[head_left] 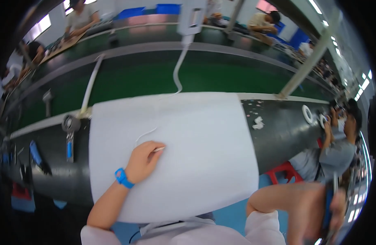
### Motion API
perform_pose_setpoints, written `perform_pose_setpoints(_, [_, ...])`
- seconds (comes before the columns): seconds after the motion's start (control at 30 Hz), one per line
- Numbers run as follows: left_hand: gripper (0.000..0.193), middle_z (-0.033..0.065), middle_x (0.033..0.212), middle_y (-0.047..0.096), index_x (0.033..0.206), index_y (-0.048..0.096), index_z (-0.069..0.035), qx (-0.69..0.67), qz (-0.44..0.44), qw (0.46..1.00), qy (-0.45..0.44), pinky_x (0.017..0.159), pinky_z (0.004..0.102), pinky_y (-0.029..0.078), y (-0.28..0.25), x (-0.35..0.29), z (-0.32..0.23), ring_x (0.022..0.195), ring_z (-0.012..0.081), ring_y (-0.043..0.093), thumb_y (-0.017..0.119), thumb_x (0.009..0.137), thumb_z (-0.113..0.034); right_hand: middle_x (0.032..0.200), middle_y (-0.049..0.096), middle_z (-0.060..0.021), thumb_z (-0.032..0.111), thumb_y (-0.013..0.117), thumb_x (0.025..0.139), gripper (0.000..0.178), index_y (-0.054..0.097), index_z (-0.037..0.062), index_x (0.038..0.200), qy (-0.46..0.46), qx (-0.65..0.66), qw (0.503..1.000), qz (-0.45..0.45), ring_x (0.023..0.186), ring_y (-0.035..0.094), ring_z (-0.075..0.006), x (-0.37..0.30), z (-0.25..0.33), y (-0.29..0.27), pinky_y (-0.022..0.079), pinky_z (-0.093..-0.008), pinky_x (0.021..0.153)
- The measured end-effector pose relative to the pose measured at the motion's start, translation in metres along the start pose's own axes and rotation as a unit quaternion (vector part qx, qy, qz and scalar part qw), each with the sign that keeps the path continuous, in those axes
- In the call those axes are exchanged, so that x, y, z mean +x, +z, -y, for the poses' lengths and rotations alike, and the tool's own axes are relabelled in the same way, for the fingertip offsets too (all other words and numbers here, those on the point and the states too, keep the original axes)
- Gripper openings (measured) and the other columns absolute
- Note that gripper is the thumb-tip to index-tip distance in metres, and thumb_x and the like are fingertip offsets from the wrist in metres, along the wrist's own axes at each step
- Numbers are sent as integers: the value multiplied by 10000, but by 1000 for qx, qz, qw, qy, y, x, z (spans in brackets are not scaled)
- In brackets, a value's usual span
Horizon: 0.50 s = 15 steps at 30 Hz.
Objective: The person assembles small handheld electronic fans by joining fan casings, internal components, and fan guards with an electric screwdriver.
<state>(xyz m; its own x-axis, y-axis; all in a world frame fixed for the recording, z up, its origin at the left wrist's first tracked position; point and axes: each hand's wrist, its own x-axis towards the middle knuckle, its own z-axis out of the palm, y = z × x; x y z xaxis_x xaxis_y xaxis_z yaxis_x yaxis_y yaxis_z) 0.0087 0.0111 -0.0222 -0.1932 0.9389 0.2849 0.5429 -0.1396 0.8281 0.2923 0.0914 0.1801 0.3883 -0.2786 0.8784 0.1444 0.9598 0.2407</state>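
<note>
A large white sheet covers the worktable in front of me. Over its middle, my left hand has thumb and fingers pinched on a small white end, seemingly of a cable. A thin white cable curves across the sheet just behind that hand; whether it joins the held end is hidden. A blue band circles my left wrist. Off the table at the lower right, my right hand is smeared by motion. Its fingers are closed round a long dark blue tool with a metal tip, kind unclear.
A white socket box hangs ahead, its cord dropping toward the sheet. Left lie a tape roll on a holder and a blue-handled tool. Crumpled tissue and white rings lie right, near a seated co-worker.
</note>
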Motion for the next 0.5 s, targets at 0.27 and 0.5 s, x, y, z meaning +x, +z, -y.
perform_pose_setpoints(0.27, [143,106,873,601,1002,617,-1,-7,-1,1000,19,616,268,462,0,-5,9,694,191,562,552,878,-33,774,539,-98,305,438,894,290,549,48,820,389,180,889,160,703,548,-190,-6,6,-11,440,-301,701])
perform_pose_setpoints(0.5, [134,100,852,598,993,614,-6,-10,12,1000,21,603,269,457,-1,1,9,675,199,552,541,885,-37,693,509,-62,342,455,898,314,561,49,862,260,-42,939,221,663,511,-163,-33,5,-3,444,-270,721])
